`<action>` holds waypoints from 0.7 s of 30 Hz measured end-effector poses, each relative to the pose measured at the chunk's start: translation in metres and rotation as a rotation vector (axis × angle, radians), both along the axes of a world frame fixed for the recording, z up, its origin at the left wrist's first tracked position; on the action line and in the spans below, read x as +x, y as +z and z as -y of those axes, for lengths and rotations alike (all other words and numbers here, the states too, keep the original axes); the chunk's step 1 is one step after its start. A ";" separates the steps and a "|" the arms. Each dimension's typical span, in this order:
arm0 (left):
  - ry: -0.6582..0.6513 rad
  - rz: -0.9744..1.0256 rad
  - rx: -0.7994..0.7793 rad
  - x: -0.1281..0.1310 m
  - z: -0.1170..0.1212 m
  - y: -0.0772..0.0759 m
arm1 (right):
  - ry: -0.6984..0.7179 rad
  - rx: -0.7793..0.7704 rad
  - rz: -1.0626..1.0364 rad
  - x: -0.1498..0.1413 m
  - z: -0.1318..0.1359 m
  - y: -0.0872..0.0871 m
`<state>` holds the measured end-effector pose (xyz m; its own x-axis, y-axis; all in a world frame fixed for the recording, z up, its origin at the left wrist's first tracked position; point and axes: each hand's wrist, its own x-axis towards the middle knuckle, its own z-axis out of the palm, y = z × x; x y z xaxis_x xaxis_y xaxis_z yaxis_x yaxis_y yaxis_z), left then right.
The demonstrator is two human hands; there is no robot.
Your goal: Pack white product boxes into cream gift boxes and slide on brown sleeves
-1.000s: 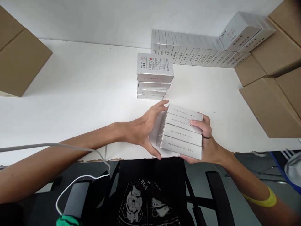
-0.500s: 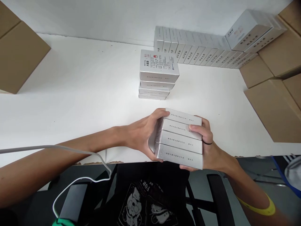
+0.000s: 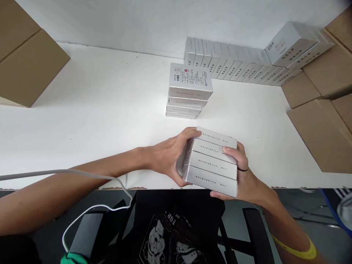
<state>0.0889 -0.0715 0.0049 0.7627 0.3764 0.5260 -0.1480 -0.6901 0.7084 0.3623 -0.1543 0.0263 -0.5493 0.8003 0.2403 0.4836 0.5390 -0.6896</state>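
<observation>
Several small white tea boxes (image 3: pixel 210 161) are held together as one block over the table's front edge. My left hand (image 3: pixel 176 152) is wrapped round the block's left end, thumb and fingers at opposite corners. Around the right end closes my right hand (image 3: pixel 240 168), its thumb lying across the boxes' printed sides. Parts of the fingers of both hands are hidden by the boxes. Just beyond, a stack of similar white boxes (image 3: pixel 189 79) stands on the white table (image 3: pixel 110 110), printed side up on top.
A long row of white boxes (image 3: pixel 233 69) lines the wall, with two larger-looking white boxes (image 3: pixel 291 44) on its right end. Cardboard boxes stand at right (image 3: pixel 321 132) and at left (image 3: pixel 33 66). A white cable (image 3: pixel 90 174) crosses in front of my left forearm.
My left hand has closed from an open position beside the block onto its left end. The held boxes have come slightly down toward me. The stack stays in place.
</observation>
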 end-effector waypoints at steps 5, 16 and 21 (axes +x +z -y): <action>-0.037 -0.030 0.042 -0.001 -0.001 0.004 | 0.014 -0.015 -0.034 0.000 0.001 -0.003; -0.007 -0.052 0.038 -0.006 -0.004 0.003 | 0.010 -0.062 -0.131 0.004 0.002 -0.011; -0.016 -0.212 -0.103 -0.040 0.006 0.038 | 0.015 -0.080 -0.205 0.007 0.002 -0.017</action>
<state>0.0485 -0.0770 0.0428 0.8584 0.4067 0.3127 0.0014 -0.6114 0.7913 0.3689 -0.1562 0.0090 -0.5073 0.8137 0.2839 0.3216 0.4844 -0.8136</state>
